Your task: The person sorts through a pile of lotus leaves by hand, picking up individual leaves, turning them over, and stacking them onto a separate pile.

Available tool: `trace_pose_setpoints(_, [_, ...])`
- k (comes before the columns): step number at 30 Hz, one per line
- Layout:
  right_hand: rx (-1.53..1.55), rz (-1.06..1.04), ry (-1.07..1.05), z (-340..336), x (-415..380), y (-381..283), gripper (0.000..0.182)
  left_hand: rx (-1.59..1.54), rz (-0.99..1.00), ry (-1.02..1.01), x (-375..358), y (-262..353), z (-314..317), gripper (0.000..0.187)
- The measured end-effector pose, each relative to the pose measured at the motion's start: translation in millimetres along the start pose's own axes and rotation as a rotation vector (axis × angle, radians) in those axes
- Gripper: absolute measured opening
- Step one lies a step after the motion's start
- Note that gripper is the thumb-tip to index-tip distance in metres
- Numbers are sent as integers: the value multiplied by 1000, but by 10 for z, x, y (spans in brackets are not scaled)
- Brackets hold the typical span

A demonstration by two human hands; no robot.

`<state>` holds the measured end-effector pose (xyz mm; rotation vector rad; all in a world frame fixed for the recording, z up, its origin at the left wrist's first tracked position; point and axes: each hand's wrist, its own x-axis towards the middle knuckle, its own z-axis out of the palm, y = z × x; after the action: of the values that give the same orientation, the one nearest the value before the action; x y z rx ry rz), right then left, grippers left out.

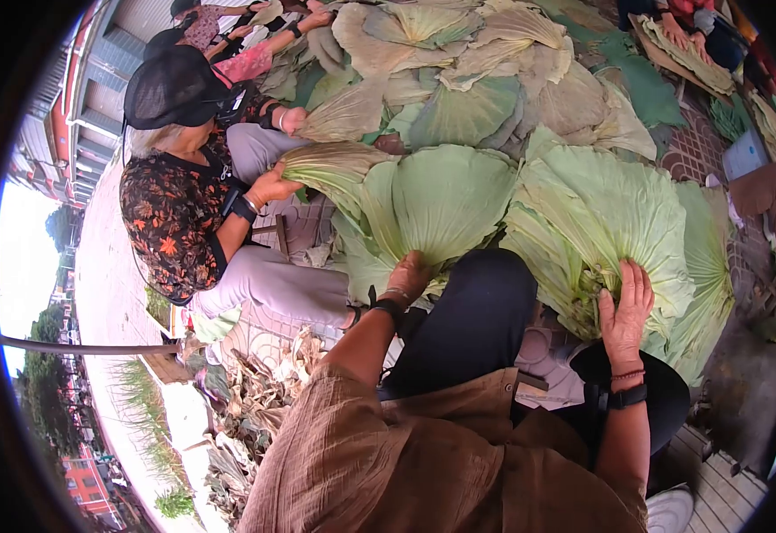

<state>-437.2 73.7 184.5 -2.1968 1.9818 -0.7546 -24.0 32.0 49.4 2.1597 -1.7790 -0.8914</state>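
My left hand (410,277) is closed on the near edge of a broad green lotus leaf (450,200), which fans out away from me beyond my knee. To the right, my right hand (628,313) lies with fingers stretched and thumb apart on a bundle of pale green lotus leaves (597,213). The gathered, crumpled bases of that bundle bunch up beside my thumb. Under and right of it another green leaf (704,266) spreads out. My left fingertips are partly hidden by the leaf.
A co-worker in a dark hat (175,89) sits at left, holding a folded leaf (335,169). Brownish-green leaves (459,44) are heaped ahead. Dry shrivelled leaves (259,391) lie on the ground at left. Other people's hands (686,35) hold leaves at far right.
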Motion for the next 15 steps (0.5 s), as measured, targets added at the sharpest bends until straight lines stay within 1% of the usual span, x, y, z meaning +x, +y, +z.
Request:
trace_pose_setpoints(2, [-22,8,7,18,10,6,56,-24,220,147,30,-99,113,31])
trace_pose_setpoints(3, [-33,1,7,38,-1,33,56,-17,200,163,53,-192,162,31])
trace_pose_setpoints(5, [-24,-8,8,78,1,49,56,28,221,23,171,-303,232,41])
trace_pose_setpoints(6, [-35,4,11,74,-6,59,55,25,213,32,190,-234,160,41])
trace_pose_setpoints(8, [-30,-8,10,88,-6,59,55,196,237,-209,263,-5,-117,38])
trace_pose_setpoints(9, [-32,-5,9,93,-4,62,56,557,354,-360,437,49,-166,38])
trace_pose_setpoints(10, [-37,0,14,90,-1,72,56,558,355,-349,442,51,-192,38])
trace_pose_setpoints(11, [-37,-4,24,88,-3,81,56,293,246,-152,443,64,-214,37])
trace_pose_setpoints(12, [-42,0,23,95,-3,88,57,27,139,44,384,218,-344,35])
trace_pose_setpoints(14, [-44,4,33,108,-2,82,58,53,141,44,376,614,-627,35])
trace_pose_setpoints(15, [-38,4,31,106,2,75,59,52,202,37,394,767,-725,35])
